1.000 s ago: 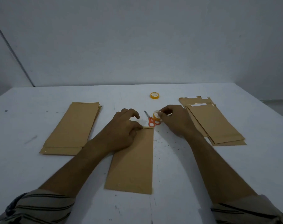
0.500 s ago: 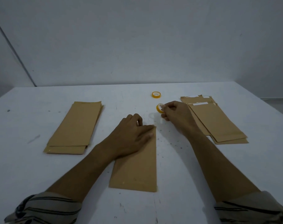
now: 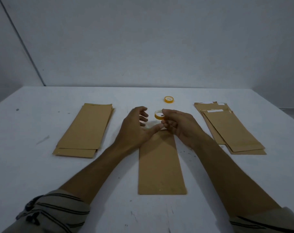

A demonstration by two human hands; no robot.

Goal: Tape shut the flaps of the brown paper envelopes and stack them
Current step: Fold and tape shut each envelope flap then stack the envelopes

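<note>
Right hand (image 3: 179,126) pinches the tape roll (image 3: 159,115) above the envelope (image 3: 161,165) flap; left hand (image 3: 136,130) hangs loose, empty. Taping step; next, likely, draw out a strip.

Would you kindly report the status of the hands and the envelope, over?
Right hand grips tape roll; left hand open beside it. Centre envelope flat on table, far end under hands. Nothing blocks it.

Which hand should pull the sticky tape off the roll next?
Probably the left hand: it is open and free, right beside the tape roll. The right hand is busy gripping that roll in its fingers.
</note>
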